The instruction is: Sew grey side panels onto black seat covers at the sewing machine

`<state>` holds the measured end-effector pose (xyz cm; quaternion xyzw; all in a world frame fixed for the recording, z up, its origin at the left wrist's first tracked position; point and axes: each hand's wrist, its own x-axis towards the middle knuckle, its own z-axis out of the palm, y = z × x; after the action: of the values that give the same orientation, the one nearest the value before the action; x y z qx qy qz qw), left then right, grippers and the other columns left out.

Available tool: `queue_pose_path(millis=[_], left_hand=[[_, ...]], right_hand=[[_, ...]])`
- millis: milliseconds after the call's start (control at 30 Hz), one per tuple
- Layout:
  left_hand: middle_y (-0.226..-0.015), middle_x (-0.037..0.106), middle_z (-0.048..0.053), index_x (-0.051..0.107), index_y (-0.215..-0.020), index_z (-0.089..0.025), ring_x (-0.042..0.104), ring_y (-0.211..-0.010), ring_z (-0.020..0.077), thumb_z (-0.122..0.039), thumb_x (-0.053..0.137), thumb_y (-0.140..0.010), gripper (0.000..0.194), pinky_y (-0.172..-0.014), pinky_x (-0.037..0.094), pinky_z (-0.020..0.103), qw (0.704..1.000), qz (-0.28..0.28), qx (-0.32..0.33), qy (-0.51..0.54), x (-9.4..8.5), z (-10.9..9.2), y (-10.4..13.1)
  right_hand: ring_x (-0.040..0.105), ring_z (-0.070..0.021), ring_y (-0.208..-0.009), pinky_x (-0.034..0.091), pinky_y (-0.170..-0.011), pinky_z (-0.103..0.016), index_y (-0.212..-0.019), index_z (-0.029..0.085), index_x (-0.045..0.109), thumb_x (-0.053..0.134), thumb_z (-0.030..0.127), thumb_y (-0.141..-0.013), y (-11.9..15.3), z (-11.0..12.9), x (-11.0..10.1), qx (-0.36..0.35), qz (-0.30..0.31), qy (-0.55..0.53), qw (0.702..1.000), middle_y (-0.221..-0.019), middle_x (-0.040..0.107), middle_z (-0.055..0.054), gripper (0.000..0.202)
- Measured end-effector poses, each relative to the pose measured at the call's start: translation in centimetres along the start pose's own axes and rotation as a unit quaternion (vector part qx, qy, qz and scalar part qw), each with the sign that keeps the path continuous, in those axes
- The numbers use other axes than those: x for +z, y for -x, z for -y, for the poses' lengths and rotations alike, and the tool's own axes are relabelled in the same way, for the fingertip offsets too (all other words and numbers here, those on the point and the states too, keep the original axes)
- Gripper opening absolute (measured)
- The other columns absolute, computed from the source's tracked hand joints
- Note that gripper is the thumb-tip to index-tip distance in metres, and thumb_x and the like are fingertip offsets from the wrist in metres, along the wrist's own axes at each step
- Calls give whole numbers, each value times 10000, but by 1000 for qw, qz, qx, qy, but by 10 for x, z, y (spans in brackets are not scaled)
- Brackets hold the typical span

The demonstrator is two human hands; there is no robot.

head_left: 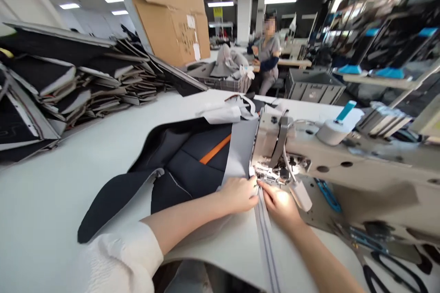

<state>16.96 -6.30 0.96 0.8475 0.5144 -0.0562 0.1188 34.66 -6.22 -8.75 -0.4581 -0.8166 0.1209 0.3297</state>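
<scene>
A dark blue and black padded fabric cover (195, 165) with an orange stripe and a grey edge lies left of the sewing machine head (271, 139). My left hand (239, 194) is closed at the cover's grey edge, its fingers curled just in front of the lit needle area. A long white strip with blue lines (266, 242) runs from the needle area down over the table's front edge. On that strip's upper end, my right hand (282, 203) pinches with its index finger stretched towards the presser foot. Both sets of fingertips nearly meet; what lies beneath them is partly hidden.
Stacked dark fabric panels (99, 78) fill the table's left back. Black-handled scissors (392, 270) and blue thread snips (328, 194) lie right. A white thread cone (333, 132) sits on the machine. Beyond are grey crates (312, 84) and a co-worker (269, 55).
</scene>
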Motion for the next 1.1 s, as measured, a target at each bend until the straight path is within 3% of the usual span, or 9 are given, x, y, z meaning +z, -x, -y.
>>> queue_pose_path(millis=[133, 233, 433, 533, 667, 733, 833, 967, 1100], left_hand=[[-1345, 437, 144, 258, -1417, -156, 450, -1190, 288, -292, 500, -780, 695, -978, 407, 409, 996, -58, 65, 18, -5, 14, 47], [-1458, 269, 141, 256, -1414, -181, 298, -1306, 321, -264, 556, -726, 755, -1068, 303, 469, 998, -60, 29, 7, -6, 25, 89], [-1239, 491, 112, 499, -1188, -187, 551, -1033, 261, -227, 547, -711, 482, -876, 463, 372, 999, 22, -22, 27, -11, 39, 134], [-941, 614, 71, 558, -991, -180, 616, -809, 239, -233, 518, -731, 268, -650, 478, 306, 996, 77, -9, 38, -23, 45, 133], [-747, 623, 31, 507, -1147, -226, 616, -622, 213, -264, 472, -792, 358, -457, 364, 247, 988, 126, 12, 84, -46, 39, 127], [-732, 629, 42, 482, -1175, -215, 612, -577, 214, -236, 419, -815, 366, -416, 330, 249, 987, 137, 40, 79, -51, 25, 124], [-792, 660, 110, 456, -1183, -141, 645, -633, 272, -163, 481, -735, 449, -403, 353, 272, 979, 183, 89, 8, -42, -2, 116], [-850, 673, 163, 473, -1163, -105, 666, -711, 321, -160, 571, -671, 505, -459, 448, 316, 952, 270, 143, -38, -20, -30, 97], [-868, 672, 150, 550, -1022, -121, 666, -756, 321, -284, 515, -746, 322, -543, 503, 368, 963, 229, 142, -12, -12, -40, 73]], right_hand=[[647, -198, -928, 536, -784, -315, -1183, 210, 597, 354, 290, -945, -3, 5, -4, 27, 24, -16, 999, -992, 681, -76, 349], [601, -218, -1026, 519, -853, -345, -1167, 231, 602, 453, 345, -910, -4, 14, -9, 9, 20, -17, 1000, -1101, 626, -93, 318], [515, -219, -1152, 444, -969, -365, -1209, 236, 534, 558, 229, -838, -5, 31, -28, -108, 111, -30, 988, -1213, 567, -86, 372], [552, -215, -1077, 468, -898, -331, -1155, 234, 542, 674, 257, -756, -11, 38, -37, -121, 142, 19, 982, -1162, 588, -62, 421], [584, -172, -757, 428, -677, -291, -805, 210, 595, 636, 177, -751, -25, 50, -24, -203, 110, 199, 952, -816, 615, -10, 75], [546, -160, -651, 368, -612, -293, -708, 188, 570, 586, 109, -758, -31, 56, -8, -212, 84, 250, 941, -715, 581, -16, 95], [517, -157, -622, 314, -578, -296, -745, 169, 580, 503, 56, -803, -29, 61, 8, -187, 77, 255, 946, -719, 579, -48, 149], [515, -152, -671, 302, -575, -283, -800, 161, 578, 459, 28, -826, -4, 51, -1, -178, 108, 254, 945, -790, 588, -62, 181], [479, -129, -605, 265, -508, -282, -809, 163, 569, 408, 13, -835, 9, 40, -15, -172, 127, 254, 943, -843, 593, -65, 222]])
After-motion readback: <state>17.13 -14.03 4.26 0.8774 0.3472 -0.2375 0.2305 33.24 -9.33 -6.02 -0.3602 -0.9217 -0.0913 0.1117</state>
